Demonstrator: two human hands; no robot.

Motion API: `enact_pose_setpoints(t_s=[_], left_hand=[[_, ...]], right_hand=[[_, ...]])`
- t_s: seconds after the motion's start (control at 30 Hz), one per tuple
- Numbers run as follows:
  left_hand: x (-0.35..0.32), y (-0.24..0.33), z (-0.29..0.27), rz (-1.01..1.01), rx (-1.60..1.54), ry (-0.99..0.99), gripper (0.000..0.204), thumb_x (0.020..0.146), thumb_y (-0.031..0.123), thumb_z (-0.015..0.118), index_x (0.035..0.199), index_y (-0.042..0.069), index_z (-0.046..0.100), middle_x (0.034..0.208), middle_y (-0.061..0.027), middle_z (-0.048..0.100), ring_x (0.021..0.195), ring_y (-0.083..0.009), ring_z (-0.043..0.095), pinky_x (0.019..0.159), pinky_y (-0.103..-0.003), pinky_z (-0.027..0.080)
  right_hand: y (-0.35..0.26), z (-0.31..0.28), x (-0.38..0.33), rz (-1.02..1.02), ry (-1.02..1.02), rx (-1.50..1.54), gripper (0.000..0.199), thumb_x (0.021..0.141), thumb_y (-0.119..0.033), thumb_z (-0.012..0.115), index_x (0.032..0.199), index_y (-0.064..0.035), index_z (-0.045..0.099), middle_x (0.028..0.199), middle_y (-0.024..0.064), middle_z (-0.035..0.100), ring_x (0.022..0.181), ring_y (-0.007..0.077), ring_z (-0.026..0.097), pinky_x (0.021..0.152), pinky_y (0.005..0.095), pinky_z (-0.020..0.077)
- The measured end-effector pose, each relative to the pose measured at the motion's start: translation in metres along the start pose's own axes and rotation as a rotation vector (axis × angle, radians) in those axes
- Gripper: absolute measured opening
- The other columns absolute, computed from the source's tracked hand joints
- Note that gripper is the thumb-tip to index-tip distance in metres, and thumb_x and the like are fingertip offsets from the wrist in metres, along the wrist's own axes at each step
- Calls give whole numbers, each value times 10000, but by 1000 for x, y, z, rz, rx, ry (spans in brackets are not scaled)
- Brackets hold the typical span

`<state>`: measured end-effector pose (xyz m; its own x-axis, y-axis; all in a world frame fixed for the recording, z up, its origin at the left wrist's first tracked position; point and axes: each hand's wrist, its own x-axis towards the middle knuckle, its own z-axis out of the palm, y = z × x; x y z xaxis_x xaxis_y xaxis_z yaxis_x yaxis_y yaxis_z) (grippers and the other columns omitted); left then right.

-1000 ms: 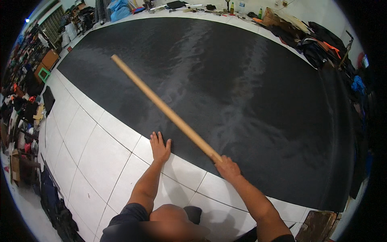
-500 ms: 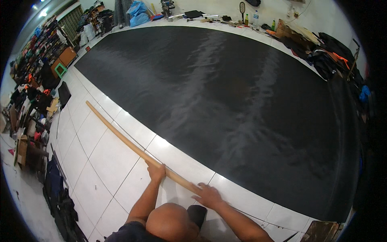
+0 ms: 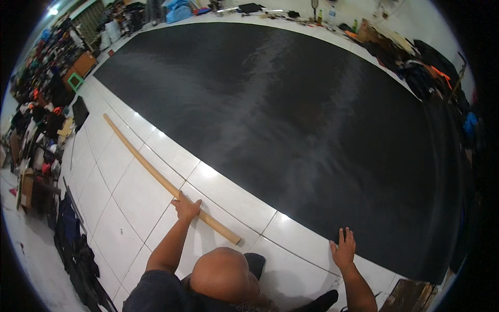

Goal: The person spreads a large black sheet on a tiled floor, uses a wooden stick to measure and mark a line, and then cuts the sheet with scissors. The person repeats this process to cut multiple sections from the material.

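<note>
A long, thin tan tube point(image 3: 148, 166), which looks like cardboard, slants along the white tiled floor in front of me. My left hand point(image 3: 186, 206) is closed around it, nearer its right end. My right hand point(image 3: 344, 250) is off the tube, its fingers outstretched and apart at the near edge of a large black sheet point(image 3: 291, 140). Whether the fingertips press on the sheet or hover just over it, I cannot tell. The sheet is spread over most of the floor, glossy and slightly rippled, with a raised fold or roll along its right side.
Heaped clothes and goods point(image 3: 47, 83) line the left wall. Dark cloth point(image 3: 78, 260) lies at the lower left. Bags and boxes point(image 3: 400, 57) crowd the far right; small tools and bottles point(image 3: 332, 15) stand along the back wall. A worn wooden board point(image 3: 410, 295) sits at the lower right.
My right hand has let go of the tube's right end and moved right to the sheet's edge. The tube has shifted slightly left with my left hand still on it.
</note>
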<state>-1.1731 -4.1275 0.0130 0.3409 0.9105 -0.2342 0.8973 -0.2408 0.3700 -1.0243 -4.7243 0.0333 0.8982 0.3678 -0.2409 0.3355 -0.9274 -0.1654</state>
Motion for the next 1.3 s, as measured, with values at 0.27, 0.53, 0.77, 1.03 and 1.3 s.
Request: enact_pose_setpoints(t_s=[0.27, 0.53, 0.77, 1.03, 1.3], left_hand=[[58, -96, -6, 316, 1110, -310, 504, 881, 426, 579, 1281, 120, 586, 1342, -333, 478, 1200, -472, 526, 938, -720, 375], [111, -58, -56, 979, 555, -70, 687, 770, 234, 785, 1316, -61, 493, 1253, -277, 556, 1203, -472, 467, 1044, -516, 390], [-91, 290, -25, 1390, 571, -391, 588, 847, 228, 690, 1376, 53, 505, 1440, -211, 467, 1324, -379, 452, 1098, -439, 384], [-283, 297, 157, 1532, 243, -704, 633, 836, 313, 696, 1396, 89, 503, 1464, -256, 420, 1358, -445, 385, 1133, -501, 320], [-391, 286, 209, 1807, 239, -631, 688, 874, 434, 679, 1455, 150, 445, 1522, -238, 320, 1427, -423, 280, 1179, -534, 210]], right_hand=[[92, -72, -35, 23, -650, -35, 619, 914, -501, 599, 1408, -139, 503, 1382, 167, 546, 1244, 361, 534, 1069, 470, 412], [149, -167, -99, 337, -437, -135, 483, 952, -297, 608, 1394, -125, 514, 1345, 151, 576, 1238, 331, 551, 1044, 486, 437], [130, -78, -26, 207, 21, 123, 473, 895, -283, 658, 1326, -113, 559, 1321, 155, 558, 1217, 355, 532, 1006, 476, 445], [85, 17, -44, 74, 110, 176, 580, 953, -355, 571, 1465, -127, 421, 1559, 138, 317, 1454, 331, 267, 1179, 526, 207], [110, 64, -277, 878, 483, 272, 445, 801, -224, 738, 1114, 21, 536, 1037, 206, 556, 1009, 389, 545, 860, 473, 451]])
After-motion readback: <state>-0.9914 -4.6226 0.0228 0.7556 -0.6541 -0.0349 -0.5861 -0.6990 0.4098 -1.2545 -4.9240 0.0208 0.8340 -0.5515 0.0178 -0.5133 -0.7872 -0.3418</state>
